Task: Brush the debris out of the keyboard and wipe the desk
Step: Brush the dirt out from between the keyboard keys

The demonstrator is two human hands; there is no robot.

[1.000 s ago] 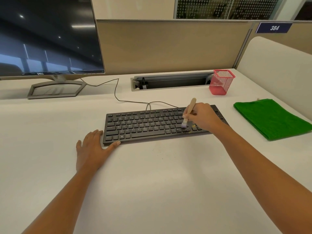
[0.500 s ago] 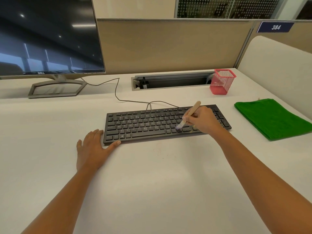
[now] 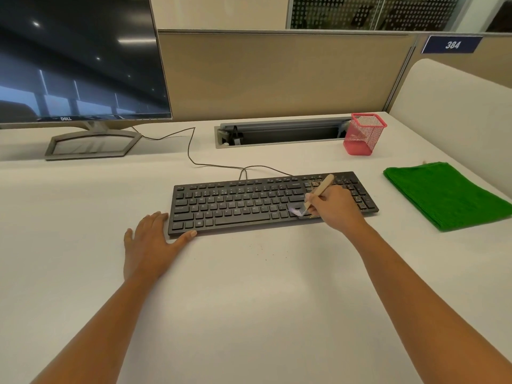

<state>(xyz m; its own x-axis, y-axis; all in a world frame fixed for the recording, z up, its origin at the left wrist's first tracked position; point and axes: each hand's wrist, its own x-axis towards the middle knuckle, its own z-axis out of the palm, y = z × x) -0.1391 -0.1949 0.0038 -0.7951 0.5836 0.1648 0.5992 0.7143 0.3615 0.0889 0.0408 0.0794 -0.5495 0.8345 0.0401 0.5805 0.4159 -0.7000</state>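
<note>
- A flat black plastic keyboard (image 3: 235, 206) lies lengthwise, left to right, on the smooth white tabletop (image 3: 249, 300).
- The right hand (image 3: 336, 209) grips a small wooden-handled brush (image 3: 321, 188), its bristles on keys near the keyboard's right end, beside brown crumbs (image 3: 314, 183).
- The left hand (image 3: 151, 239) lies flat, fingers straight, with the thumb touching the keyboard's front left corner.
- A folded green fleecy cloth (image 3: 446, 194) lies right of the keyboard.

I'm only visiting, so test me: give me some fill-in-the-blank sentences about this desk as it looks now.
The right hand holds a ____ over the keyboard.
The left hand lies flat on the desk at the keyboard's ____ end.
The folded cloth is ____.
The sign reads ____.
Missing words: brush, left, green, 384.
</note>
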